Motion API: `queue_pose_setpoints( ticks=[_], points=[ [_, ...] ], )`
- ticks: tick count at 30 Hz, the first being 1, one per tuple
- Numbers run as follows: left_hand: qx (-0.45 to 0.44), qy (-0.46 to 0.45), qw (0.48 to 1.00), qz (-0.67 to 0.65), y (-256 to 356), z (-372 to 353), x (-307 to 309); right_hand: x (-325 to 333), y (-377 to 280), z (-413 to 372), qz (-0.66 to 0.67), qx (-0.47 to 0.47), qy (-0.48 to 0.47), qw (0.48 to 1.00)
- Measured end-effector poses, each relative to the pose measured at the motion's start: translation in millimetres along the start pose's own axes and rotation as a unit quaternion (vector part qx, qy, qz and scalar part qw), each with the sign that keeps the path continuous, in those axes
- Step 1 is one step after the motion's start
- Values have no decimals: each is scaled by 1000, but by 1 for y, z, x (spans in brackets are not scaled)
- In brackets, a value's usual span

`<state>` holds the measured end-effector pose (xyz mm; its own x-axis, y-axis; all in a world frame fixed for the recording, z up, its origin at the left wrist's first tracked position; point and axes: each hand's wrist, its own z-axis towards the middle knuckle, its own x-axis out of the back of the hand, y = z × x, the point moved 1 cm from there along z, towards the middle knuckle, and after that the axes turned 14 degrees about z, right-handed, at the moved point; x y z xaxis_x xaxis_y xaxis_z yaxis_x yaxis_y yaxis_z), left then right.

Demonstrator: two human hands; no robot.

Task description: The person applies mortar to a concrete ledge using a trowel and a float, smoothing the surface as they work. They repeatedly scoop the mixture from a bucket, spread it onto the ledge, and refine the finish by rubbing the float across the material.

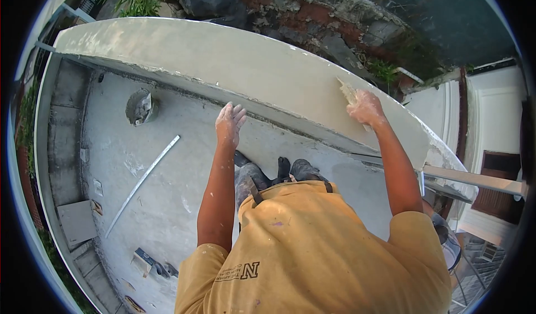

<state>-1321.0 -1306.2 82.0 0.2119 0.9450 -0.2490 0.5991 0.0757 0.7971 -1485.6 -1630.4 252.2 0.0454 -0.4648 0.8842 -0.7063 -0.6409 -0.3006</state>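
My right hand (pixel 366 108) is closed around a plastering trowel (pixel 348 93), which is caked with pale wet plaster. Its blade lies over the smooth beige top of the curved parapet wall (pixel 251 57), close to the outer edge; my palm and fingers hide most of the handle. My left hand (pixel 229 125), whitened with plaster, is raised just inside the wall's near edge. Its fingers are stretched out and nothing is in them.
A plaster-smeared bucket (pixel 140 107) stands on the concrete floor. A long metal straightedge (pixel 142 185) and a blue-edged tool (pixel 149 260) lie left of me. A square panel (pixel 76 223) leans at the left wall. Another person (pixel 446 238) is partly visible behind my right arm.
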Motion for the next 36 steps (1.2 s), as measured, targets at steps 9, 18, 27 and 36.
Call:
queue_pose_setpoints(
  ticks=[9, 18, 27, 36],
  points=[
    [4, -5, 1000, 18, 37, 27, 22, -38, -96, 33, -45, 151, -35, 987],
    [8, -22, 999, 34, 65, 49, 59, -66, -146, 62, -82, 210, -2, 974],
    [18, -29, 998, 55, 80, 66, 76, -88, -220, 67, -69, 267, 28, 961],
    [33, -23, 998, 42, 65, 66, 91, -101, -271, 82, -44, 241, -10, 970]
  ],
)
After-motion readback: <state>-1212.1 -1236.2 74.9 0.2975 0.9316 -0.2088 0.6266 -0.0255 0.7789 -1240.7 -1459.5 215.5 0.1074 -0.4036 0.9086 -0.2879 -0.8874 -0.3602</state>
